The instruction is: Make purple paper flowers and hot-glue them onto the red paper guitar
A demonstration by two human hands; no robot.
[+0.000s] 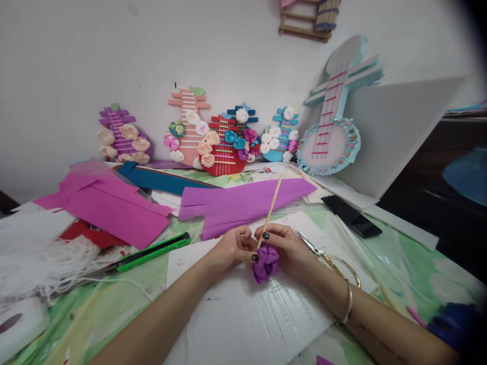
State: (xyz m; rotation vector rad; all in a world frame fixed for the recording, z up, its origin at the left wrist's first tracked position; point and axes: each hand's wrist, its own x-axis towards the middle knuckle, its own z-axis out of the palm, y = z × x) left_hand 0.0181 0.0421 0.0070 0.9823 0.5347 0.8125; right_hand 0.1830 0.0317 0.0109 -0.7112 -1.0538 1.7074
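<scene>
Between my hands, above a white sheet (224,314), is a purple paper flower (265,263) with its bloom pointing down toward me. A thin wooden stick (272,208) rises from the flower's base, slanting up and slightly right. My left hand (234,251) is closed, with its thumb and fingertips pinching the flower's left side at the base. My right hand (287,246) is closed too, with thumb and fingers around the stick where it meets the petals. Gold-handled scissors (331,261) lie just right of my right hand, partly behind the forearm.
Purple paper (243,200) lies behind my hands, and magenta sheets (114,208) lie left. A green cutter (152,252) rests near white string (57,263). A black phone (352,216) is at right. Several flower-decorated paper instruments, including a red one (224,157), lean on the wall.
</scene>
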